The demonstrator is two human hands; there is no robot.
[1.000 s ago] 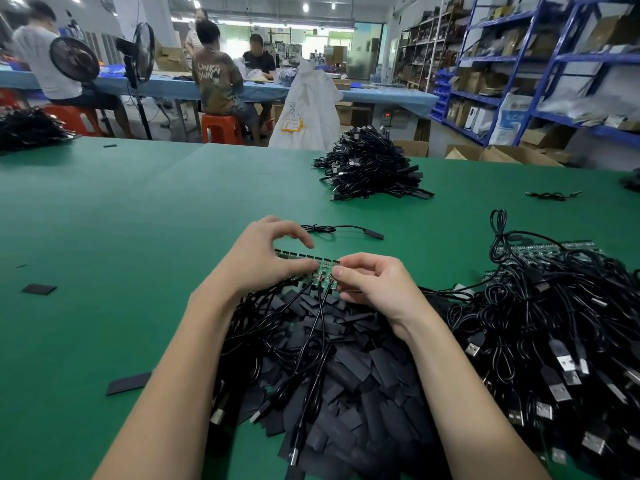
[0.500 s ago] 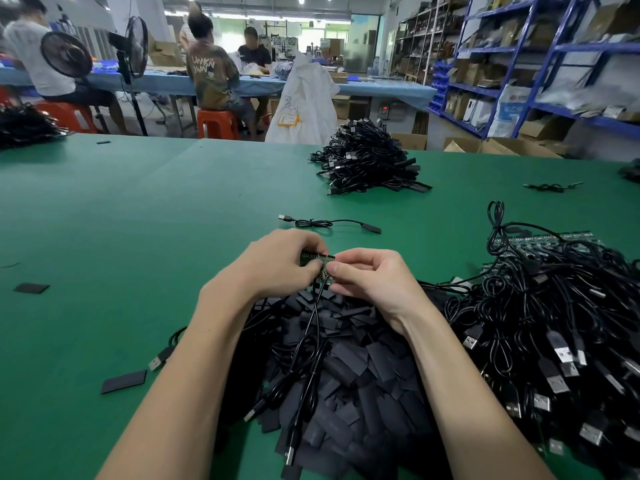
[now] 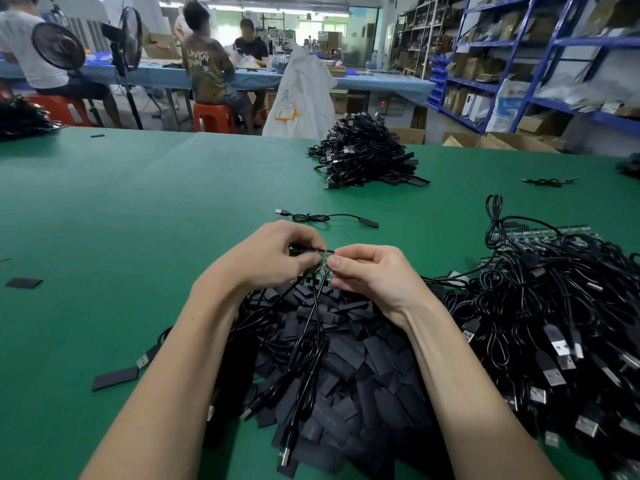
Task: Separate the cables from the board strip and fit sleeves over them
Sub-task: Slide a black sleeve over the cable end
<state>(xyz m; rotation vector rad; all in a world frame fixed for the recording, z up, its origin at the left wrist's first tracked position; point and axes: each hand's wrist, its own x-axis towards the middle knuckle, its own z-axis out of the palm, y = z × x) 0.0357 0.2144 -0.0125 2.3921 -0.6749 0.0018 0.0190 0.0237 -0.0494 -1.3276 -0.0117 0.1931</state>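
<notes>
We hold the narrow green circuit board strip (image 3: 309,252) just above the heap of flat black sleeve pieces (image 3: 349,362) on the green felt table (image 3: 138,209). Our left hand (image 3: 273,258) pinches its left part and our right hand (image 3: 372,271) pinches the end segment, from which thin black USB cables (image 3: 313,317) hang down. The strip looks light, thin and brittle, so we judge it will snap cleanly if gripped close on either side of the break line. The cables are limp and would pull at their solder joints, so we should hold the board edges, never the wire.
</notes>
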